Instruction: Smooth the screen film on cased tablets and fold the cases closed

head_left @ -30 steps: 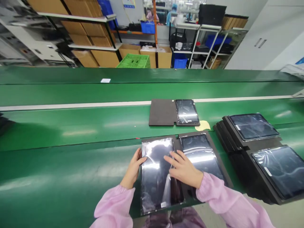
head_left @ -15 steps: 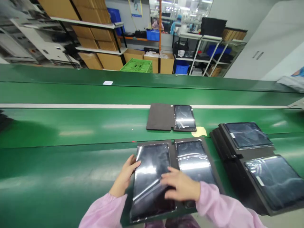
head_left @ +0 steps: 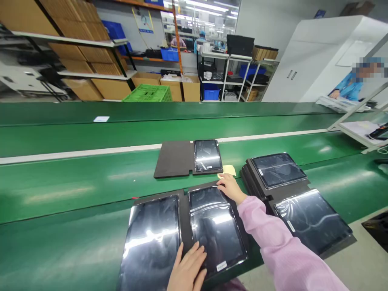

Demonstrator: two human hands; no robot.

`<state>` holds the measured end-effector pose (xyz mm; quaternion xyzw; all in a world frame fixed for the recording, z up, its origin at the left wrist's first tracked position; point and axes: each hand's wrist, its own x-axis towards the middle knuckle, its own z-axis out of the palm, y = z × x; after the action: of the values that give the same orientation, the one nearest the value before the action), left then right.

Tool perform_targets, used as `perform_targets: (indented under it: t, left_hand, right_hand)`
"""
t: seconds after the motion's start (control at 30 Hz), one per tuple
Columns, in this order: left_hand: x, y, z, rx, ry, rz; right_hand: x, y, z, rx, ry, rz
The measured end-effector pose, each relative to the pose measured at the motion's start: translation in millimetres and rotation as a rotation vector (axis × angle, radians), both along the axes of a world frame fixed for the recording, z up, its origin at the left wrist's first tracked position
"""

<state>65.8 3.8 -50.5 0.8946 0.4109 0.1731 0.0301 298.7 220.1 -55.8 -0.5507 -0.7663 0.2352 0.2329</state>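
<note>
Hand, left (head_left: 188, 266): fingers extended and slightly parted, palm down, nothing grasped; lies over the strip between 2 film-covered panels, fingertips by the lower left edge of the right-hand panel.

Tray, near (head_left: 185, 220): dark grey flat foam, at the near edge of the long green-topped bench (head_left: 75, 182). Carries 2 glossy black rectangular panels in clear film: left-hand panel (head_left: 151, 230), its lower end cut off by the view; right-hand panel (head_left: 209, 226), small white label (head_left: 221, 266) at its lower end.

Hand, right (head_left: 230, 188): fingers bent, slightly parted, at the far right corner of the right-hand panel; cannot tell whether they pinch anything.

Progress, judged: 2 panels placed side by side; their handling appears unfinished, both hands being at the right-hand panel.

Stack, right (head_left: 253, 182): dark foam trays, near edge of bench; top tray bears 2 similar panels, upper (head_left: 279, 169) and lower (head_left: 313, 222), apparently set aside as done.

Paper, pale yellow (head_left: 229, 170): just beyond the right hand.

Tray, farther (head_left: 174, 159): dark grey foam, mid-bench; 1 smaller-looking black panel (head_left: 207, 155) on its right side, plain foam on its left. Whether it awaits work: cannot tell.

Card, white, rectangular (head_left: 101, 119): towards the bench's far edge.
</note>
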Motion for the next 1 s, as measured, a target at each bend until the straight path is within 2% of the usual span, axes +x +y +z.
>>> perform_targets:
  t: [0.07,0.13,0.23,0.3,0.33,0.37,0.4,0.43,0.5,0.53,0.6,0.67,0.8,0.87,1.0]
  left_hand:
    - [2,0,-10.1,-0.186,-0.131,0.201]
    - [1,-1,-19.4,-0.468,-0.323,0.435]
    - [-2,-3,-25.8,-0.806,-0.641,0.754]
    - [-6,-3,-23.5,-0.906,-0.738,0.812]
    - [-9,-3,-21.0,-0.926,-0.731,0.774]
    - [-12,-4,-18.1,-0.941,-0.706,0.707]
    - [-16,-4,-15.1,-0.961,-0.683,0.633]
    - [-20,-3,-12.6,-0.981,-0.674,0.577]
    - [-25,-2,-9.5,-1.014,-0.711,0.572]
    - [-26,0,-9.1,-1.030,-0.747,0.613]
    - [-23,7,-10.1,-1.046,-0.807,0.668]
    - [-16,20,-11.7,-0.979,-0.808,0.651]
    - [-6,54,-11.6,-0.711,-0.594,0.538]
    - [-9,68,-10.0,-0.686,-0.430,0.452]
    - [-22,81,-4.8,-0.721,-0.223,0.347]
  right_hand:
    - [-4,-14,3.9,0.010,0.033,0.031]
    - [-6,-42,16.6,-0.006,0.073,0.120]
    - [4,-100,44.4,-0.108,0.151,0.412]
    - [19,-135,60.8,-0.226,0.265,0.687]
    - [28,-148,66.2,-0.347,0.397,0.824]
    - [37,-158,69.1,-0.439,0.512,0.865]
    - [46,-164,69.0,-0.498,0.611,0.821]
    - [54,-167,66.2,-0.504,0.662,0.707]
    - [65,-167,53.5,-0.371,0.577,0.439]
    - [67,-166,45.0,-0.289,0.483,0.366]
    - [66,-165,28.1,-0.195,0.279,0.378]
    - [58,-166,15.2,-0.191,0.154,0.385]
    - [32,-165,9.2,-0.214,0.105,0.224]
    - [17,-157,15.9,-0.319,0.245,0.190]
    - [-9,-121,41.1,-0.712,0.797,-0.003]
